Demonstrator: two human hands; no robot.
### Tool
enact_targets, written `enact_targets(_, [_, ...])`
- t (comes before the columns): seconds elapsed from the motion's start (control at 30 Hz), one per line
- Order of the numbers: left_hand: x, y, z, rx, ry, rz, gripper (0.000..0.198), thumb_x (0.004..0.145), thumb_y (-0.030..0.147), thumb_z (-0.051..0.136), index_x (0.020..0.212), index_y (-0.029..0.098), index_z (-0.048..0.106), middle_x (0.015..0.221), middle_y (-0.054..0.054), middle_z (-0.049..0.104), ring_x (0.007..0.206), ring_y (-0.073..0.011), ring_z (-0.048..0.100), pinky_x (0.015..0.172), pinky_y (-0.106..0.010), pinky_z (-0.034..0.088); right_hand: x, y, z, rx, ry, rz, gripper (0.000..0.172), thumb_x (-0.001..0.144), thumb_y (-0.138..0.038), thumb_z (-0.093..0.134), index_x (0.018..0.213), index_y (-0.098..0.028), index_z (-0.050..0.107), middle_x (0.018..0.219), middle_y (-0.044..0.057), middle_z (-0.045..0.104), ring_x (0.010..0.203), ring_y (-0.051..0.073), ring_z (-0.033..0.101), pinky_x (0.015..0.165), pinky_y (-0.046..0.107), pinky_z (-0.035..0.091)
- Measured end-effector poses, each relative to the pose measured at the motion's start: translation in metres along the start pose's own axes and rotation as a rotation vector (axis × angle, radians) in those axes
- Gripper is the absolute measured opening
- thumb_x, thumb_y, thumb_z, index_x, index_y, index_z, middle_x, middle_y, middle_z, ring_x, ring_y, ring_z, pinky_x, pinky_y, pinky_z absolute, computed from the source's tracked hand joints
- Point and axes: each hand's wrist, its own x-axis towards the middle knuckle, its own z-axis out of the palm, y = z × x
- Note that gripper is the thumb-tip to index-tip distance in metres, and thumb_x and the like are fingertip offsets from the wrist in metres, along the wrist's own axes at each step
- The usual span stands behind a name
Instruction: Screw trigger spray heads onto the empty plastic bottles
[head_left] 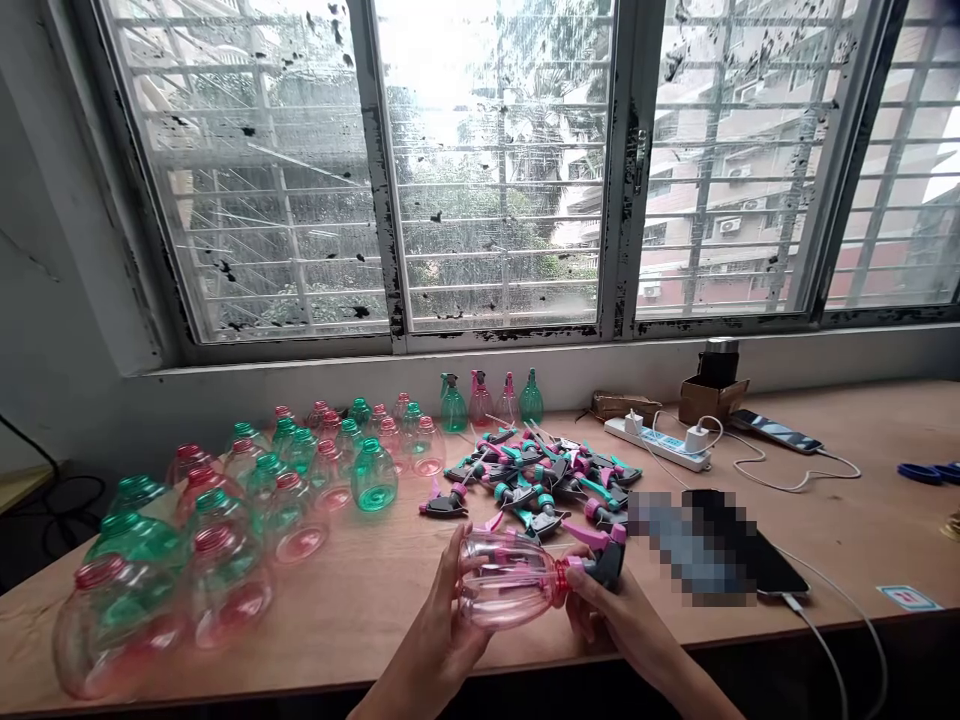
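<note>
A clear pink spray bottle (pixel 510 578) lies sideways in the air above the table's front edge, its base to the left. My left hand (pixel 454 610) is wrapped round the base end of the bottle. At the neck, my right hand (pixel 611 605) closes its fingers on the pink collar of a grey and pink trigger spray head (pixel 604 555). The head sits at the bottle's mouth; how tightly it is screwed on I cannot tell. Just beyond my hands is a pile of loose spray heads (pixel 544 475) in grey, pink and teal.
Open green and pink bottles (pixel 373 478) crowd the table's left side. Several bottles with heads (pixel 453 405) stand by the wall. To the right are a power strip (pixel 660 443), a phone (pixel 776 432), a dark tablet-like device (pixel 750 550), cables and blue-handled scissors (pixel 930 472).
</note>
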Motion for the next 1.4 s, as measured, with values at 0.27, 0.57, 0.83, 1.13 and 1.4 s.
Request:
enact_targets(0.27, [-0.0037,0.0028,-0.0006,0.026,-0.04,-0.026,0.098,0.097,0.046,0.063,0.162,0.035,-0.01,0.167,-0.012,0.03,0.136,-0.0316,0.054,0.117,-0.046,0.041,0.0002,0.0022,-0.0005,-0.002,-0.009,0.0,0.045,0.084,-0.058,0.077,0.1,-0.02,0.057,0.069,0.001,0.074,0.047,0.012,0.06,0.042,0.02,0.037])
enact_targets(0.57, [-0.0017,0.001,0.0003,-0.001,-0.051,-0.007,0.099,0.096,0.051,0.061,0.161,0.035,-0.012,0.17,-0.012,0.023,0.139,-0.0335,0.052,0.114,-0.048,0.045,0.0004,0.0023,-0.0012,0.006,-0.014,-0.001,0.046,0.086,-0.057,0.076,0.103,-0.02,0.055,0.068,-0.001,0.07,0.048,0.013,0.06,0.042,0.021,0.037])
enact_targets(0.83, [-0.0019,0.0023,0.001,0.086,-0.045,0.016,0.093,0.1,0.048,0.055,0.16,0.041,-0.016,0.171,-0.009,0.022,0.144,-0.0323,0.046,0.119,-0.052,0.038,0.0013,0.0043,-0.002,0.008,0.004,0.009,0.049,0.084,-0.058,0.077,0.105,-0.02,0.055,0.068,-0.001,0.071,0.049,0.013,0.061,0.043,0.021,0.038])
enact_targets(1.13, [-0.003,0.0063,-0.0012,0.092,-0.063,0.045,0.104,0.096,0.05,0.063,0.161,0.033,-0.016,0.171,-0.011,0.024,0.152,-0.0324,0.034,0.126,-0.051,0.026,0.0011,0.0034,-0.0011,0.014,0.018,0.01,0.05,0.082,-0.059,0.079,0.103,-0.02,0.055,0.063,-0.003,0.068,0.047,0.013,0.06,0.042,0.02,0.038])
enact_targets(1.4, [0.0019,0.0035,0.0032,0.051,-0.061,0.129,0.096,0.101,0.04,0.055,0.157,0.04,-0.023,0.171,-0.013,0.019,0.15,-0.032,0.039,0.116,-0.054,0.041,0.0005,-0.0003,0.0005,-0.002,-0.005,0.018,0.046,0.083,-0.058,0.078,0.099,-0.019,0.058,0.056,-0.005,0.064,0.045,0.011,0.057,0.041,0.02,0.036])
